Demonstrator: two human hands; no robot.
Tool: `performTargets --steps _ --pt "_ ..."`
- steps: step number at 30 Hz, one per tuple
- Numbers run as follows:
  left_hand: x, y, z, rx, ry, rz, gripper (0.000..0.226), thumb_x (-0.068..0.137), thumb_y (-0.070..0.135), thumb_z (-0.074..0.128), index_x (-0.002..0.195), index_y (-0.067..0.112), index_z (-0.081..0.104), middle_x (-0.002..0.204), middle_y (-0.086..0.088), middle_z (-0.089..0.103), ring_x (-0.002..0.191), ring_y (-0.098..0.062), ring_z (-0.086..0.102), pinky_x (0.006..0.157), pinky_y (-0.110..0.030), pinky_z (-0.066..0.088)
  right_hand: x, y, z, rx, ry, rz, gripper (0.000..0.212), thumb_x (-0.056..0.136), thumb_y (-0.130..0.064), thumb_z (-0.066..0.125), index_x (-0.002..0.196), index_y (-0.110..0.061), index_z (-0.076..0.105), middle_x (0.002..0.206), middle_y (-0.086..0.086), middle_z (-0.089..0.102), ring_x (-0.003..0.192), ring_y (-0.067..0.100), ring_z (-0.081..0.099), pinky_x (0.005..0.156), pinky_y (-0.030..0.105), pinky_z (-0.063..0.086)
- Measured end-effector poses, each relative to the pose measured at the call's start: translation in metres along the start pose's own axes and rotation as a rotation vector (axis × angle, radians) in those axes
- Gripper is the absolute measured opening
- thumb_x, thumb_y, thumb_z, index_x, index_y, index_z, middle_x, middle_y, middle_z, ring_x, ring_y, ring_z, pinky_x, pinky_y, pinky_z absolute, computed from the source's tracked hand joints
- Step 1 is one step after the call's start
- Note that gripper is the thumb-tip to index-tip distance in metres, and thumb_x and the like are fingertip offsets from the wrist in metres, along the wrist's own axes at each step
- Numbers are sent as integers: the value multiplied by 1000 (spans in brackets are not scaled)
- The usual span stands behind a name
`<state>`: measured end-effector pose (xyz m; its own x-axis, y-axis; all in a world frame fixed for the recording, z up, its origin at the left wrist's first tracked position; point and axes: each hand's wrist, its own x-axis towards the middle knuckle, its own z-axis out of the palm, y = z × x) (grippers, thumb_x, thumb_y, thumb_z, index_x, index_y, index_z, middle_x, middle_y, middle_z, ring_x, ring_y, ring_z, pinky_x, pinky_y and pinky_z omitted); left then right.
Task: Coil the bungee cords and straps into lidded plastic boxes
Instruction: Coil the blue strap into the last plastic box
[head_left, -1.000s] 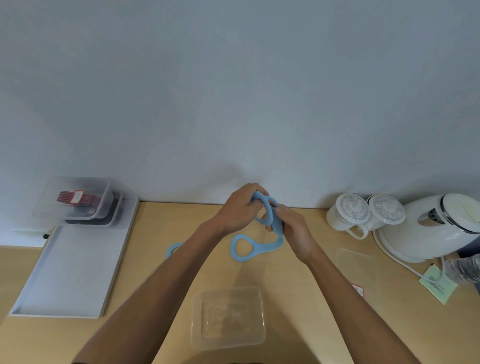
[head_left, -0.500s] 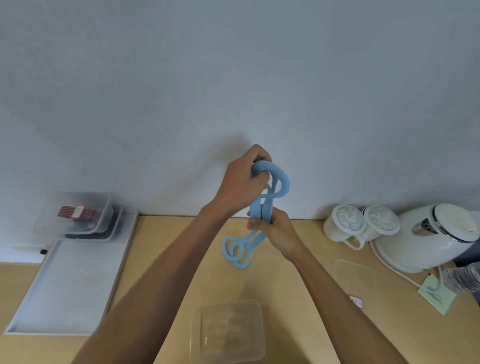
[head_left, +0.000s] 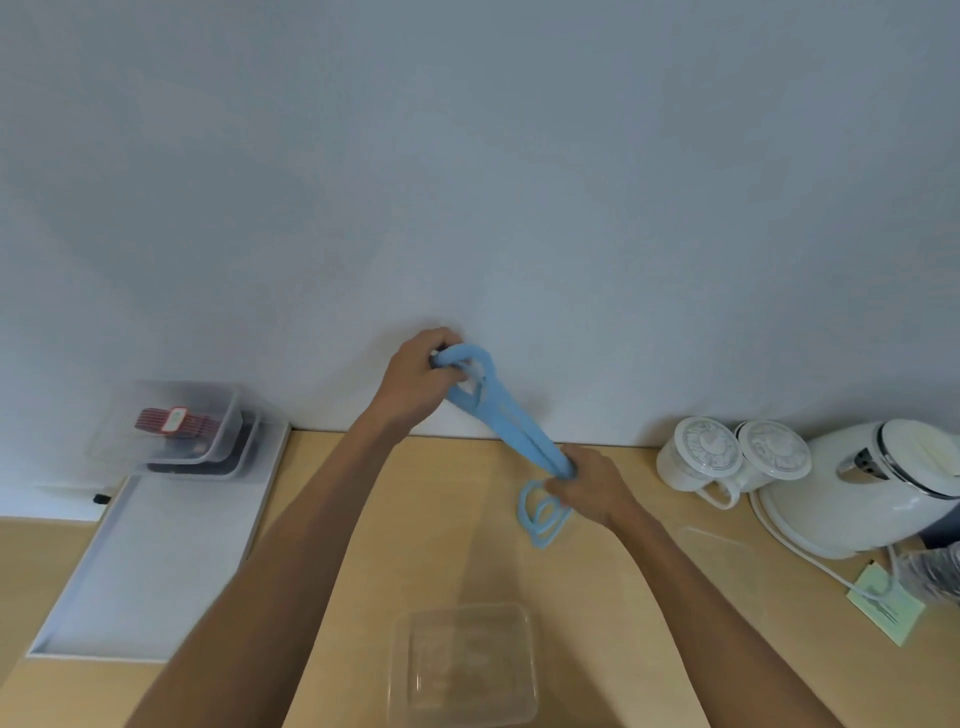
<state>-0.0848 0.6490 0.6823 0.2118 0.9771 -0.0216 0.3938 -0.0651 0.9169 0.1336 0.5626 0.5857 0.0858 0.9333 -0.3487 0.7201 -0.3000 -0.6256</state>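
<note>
kettle (head_left: 878, 488): right side cut by frame edge | blue strap (head_left: 519, 434): parts hidden inside left hand (head_left: 415, 382) and right hand (head_left: 589, 488) | green note (head_left: 883, 610): writing too small to read | stacked boxes (head_left: 221, 415): lower contents indistinct

White kettle (head_left: 878, 488) beside two lidded mugs (head_left: 698, 460), green note (head_left: 885, 613) nearby

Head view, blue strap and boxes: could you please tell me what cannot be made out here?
Head view:
- blue strap: its folds are hidden inside the left hand and right hand.
- lower stacked box: dark contents, blurred behind the upper box.
- kettle: cut off by the right edge.
</note>
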Motion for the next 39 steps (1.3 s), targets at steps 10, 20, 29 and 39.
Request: performTargets --steps 10,20,29,39 --pt "-35 -126 -6 416 -114 -265 25 85 2 56 73 19 41 71 2 48 70 -21 46 51 -24 31 7 3 16 -380 -3 -123 13 81 -21 61 93 -16 62 91 4 66 87 25 60 66 29 38" --pt "-79 -194 -16 586 -172 -467 12 88 12 58 96 7 50 101 -18 60 91 -34 56 70 -36 41 9 28 72 -569 -169 -139 67 85 -17 57 145 -22 28 141 3 38 129 26 35 104 35 29" --pt "-75 -200 -15 623 -130 -455 28 78 4 58 105 5 49 108 -14 49 101 -32 49 77 -39 44 9 46 74 -576 -51 -9 46 89 -15 51 134 -20 41 137 5 38 124 25 37 98 35 34" --pt "-52 -196 7 843 -222 -399 56 88 15 56 139 15 35 137 -9 39 122 -31 39 97 -41 38 15 51 76 -560 -1 -52 38 93 -38 50 130 -29 48 125 2 43 114 23 40 96 35 33"
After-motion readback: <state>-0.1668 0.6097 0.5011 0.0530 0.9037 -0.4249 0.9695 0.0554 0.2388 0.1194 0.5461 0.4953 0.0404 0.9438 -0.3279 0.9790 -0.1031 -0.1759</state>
